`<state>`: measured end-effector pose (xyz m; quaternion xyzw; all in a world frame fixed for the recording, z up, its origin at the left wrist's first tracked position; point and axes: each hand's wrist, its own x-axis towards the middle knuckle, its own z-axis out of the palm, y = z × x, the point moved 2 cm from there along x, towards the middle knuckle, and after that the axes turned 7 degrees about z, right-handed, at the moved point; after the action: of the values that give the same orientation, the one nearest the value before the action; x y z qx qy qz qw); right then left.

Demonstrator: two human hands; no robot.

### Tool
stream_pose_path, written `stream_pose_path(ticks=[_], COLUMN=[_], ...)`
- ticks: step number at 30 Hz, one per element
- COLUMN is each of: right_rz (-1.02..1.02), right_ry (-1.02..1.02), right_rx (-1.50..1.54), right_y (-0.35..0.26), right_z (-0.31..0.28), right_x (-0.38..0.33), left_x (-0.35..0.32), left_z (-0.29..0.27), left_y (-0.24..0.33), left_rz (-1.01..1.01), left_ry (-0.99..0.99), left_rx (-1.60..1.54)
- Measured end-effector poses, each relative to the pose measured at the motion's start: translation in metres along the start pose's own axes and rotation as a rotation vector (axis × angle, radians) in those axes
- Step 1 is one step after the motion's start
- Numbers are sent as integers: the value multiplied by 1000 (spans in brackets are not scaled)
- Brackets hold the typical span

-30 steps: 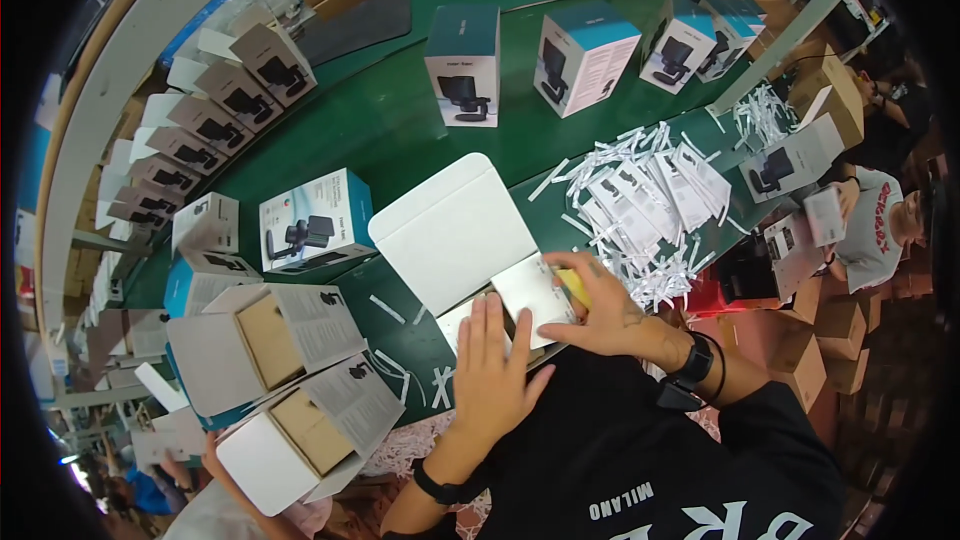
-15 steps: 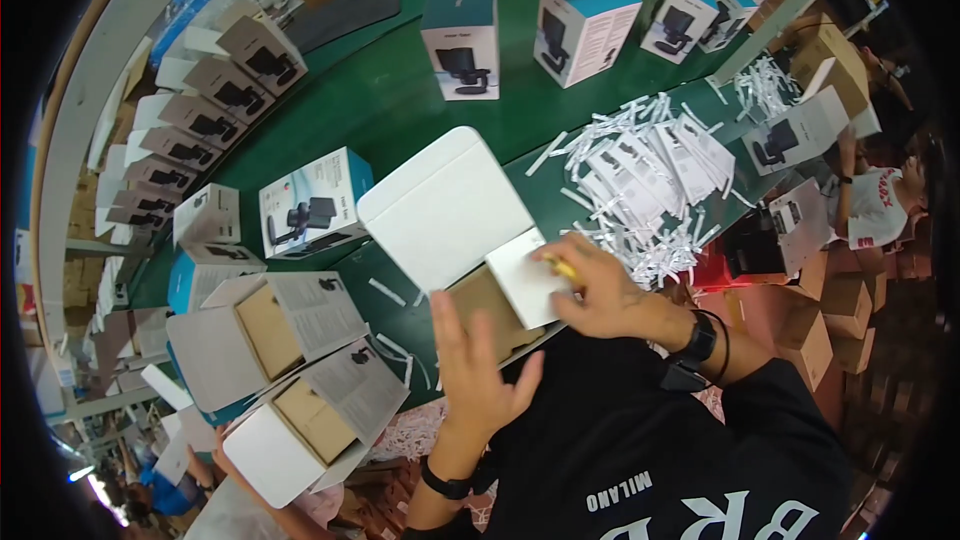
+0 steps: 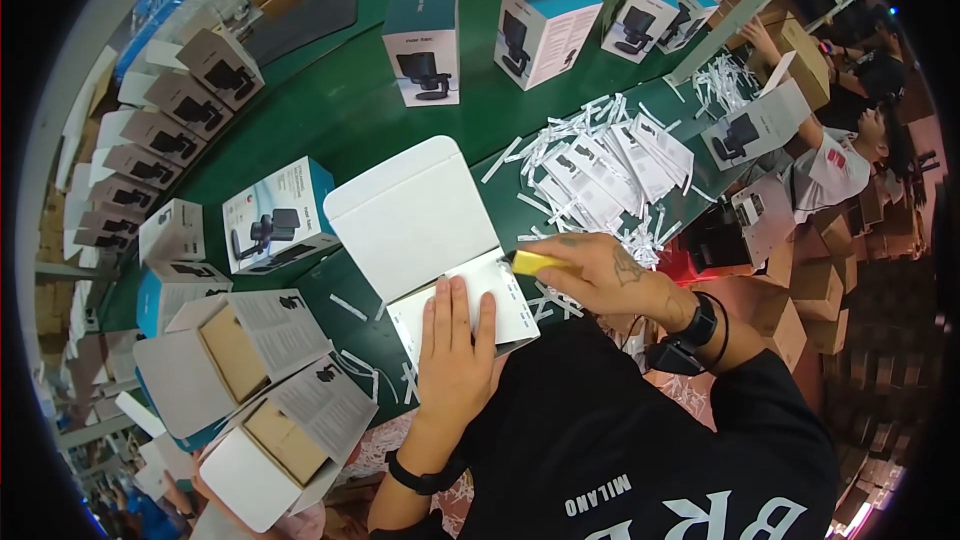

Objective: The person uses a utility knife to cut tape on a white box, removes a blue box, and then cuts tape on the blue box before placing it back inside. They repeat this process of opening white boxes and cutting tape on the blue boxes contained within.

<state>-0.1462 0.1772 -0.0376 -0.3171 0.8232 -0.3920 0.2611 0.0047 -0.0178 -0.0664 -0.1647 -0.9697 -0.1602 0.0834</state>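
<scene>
A white cardboard box with its big lid flap (image 3: 410,210) folded back sits in front of me on the green bench. My left hand (image 3: 455,350) lies flat, fingers spread, on the box's white inner panel (image 3: 505,295). A yellow utility knife (image 3: 540,262) is gripped in my right hand (image 3: 610,280), its dark tip at the panel's upper right corner. Whether the blade touches the card I cannot tell. To the right of the box is a heap of white paper strips (image 3: 570,135) around a stack of printed leaflets (image 3: 610,175).
Two open boxes with brown inserts (image 3: 235,345) stand at left, beside a printed product box (image 3: 275,220). More boxes (image 3: 425,50) line the far side of the green bench (image 3: 330,90). A co-worker (image 3: 830,170) is at the right, handling another box (image 3: 755,125).
The white panel, raised over the brown interior before, now lies across the box. My left hand has come down onto it. The yellow knife has moved to the panel's corner.
</scene>
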Motion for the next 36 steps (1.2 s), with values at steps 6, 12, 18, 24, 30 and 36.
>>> stream_pose_path(ticks=[6,12,18,24,30,36], right_rz=[48,391,-26,57,202,415], right_ry=[-12,-234,7,-13,-323,135], right_rx=[-79,162,-53,-428,114,-590], right_y=[-1,8,-14,-33,-16,-11], right_z=[-1,-3,23,20,-2,-34], right_x=[-3,3,11,5,-42,-53], left_x=[-3,-3,-16,-8,-15,-22], left_z=[-1,-4,-8,-5,-10,-30], left_y=[2,7,-3,8,5,0], left_rz=[-16,10,55,6,15,21], left_ry=[36,-23,-50,-21,-7,48], left_rx=[-51,-5,35,-10,-54,-192])
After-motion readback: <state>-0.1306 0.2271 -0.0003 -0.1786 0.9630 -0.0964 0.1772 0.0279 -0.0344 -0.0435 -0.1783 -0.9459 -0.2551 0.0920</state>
